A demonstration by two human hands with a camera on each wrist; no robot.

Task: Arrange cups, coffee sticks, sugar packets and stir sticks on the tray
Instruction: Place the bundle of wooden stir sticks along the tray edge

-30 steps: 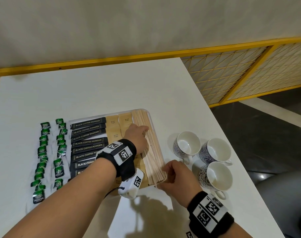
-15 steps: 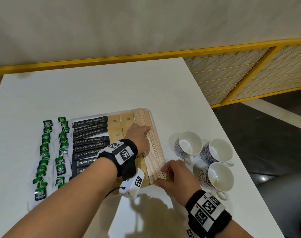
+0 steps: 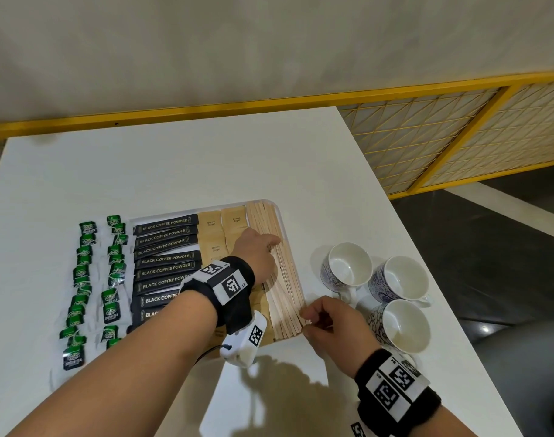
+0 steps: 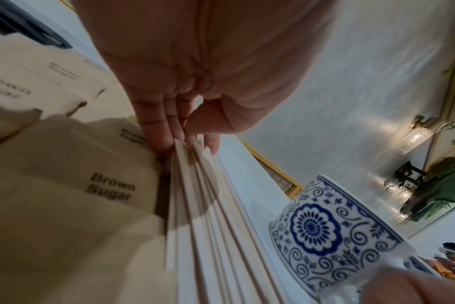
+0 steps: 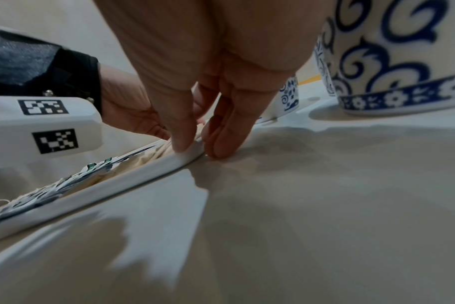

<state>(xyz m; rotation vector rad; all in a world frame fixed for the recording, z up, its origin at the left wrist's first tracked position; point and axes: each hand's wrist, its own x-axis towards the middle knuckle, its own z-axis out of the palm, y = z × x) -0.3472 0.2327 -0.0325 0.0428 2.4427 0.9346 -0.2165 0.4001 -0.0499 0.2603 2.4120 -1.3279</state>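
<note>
A white tray [image 3: 280,212] holds black coffee sticks [image 3: 165,257], brown sugar packets [image 3: 234,225] and a row of wooden stir sticks [image 3: 285,279] along its right side. My left hand [image 3: 256,247] lies over the sticks' middle. In the left wrist view its fingers [image 4: 159,135] press the stir sticks [image 4: 208,205] from the left beside a sugar packet [image 4: 65,185], thumb on the far side. My right hand [image 3: 310,316] pinches the sticks' near ends at the tray's near right corner. Three blue-patterned cups [image 3: 348,266] [image 3: 402,279] [image 3: 405,326] stand on the table right of the tray.
Green tea bags [image 3: 83,272] lie in two columns on the table left of the tray. The nearest cup [image 5: 403,61] is close beside my right hand [image 5: 198,148], which straddles the tray rim [image 5: 133,174]. The table's right edge runs just past the cups.
Both hands have stayed on the stir sticks. The left thumb has slid a little right across them, and the right fingers have closed in on the near ends.
</note>
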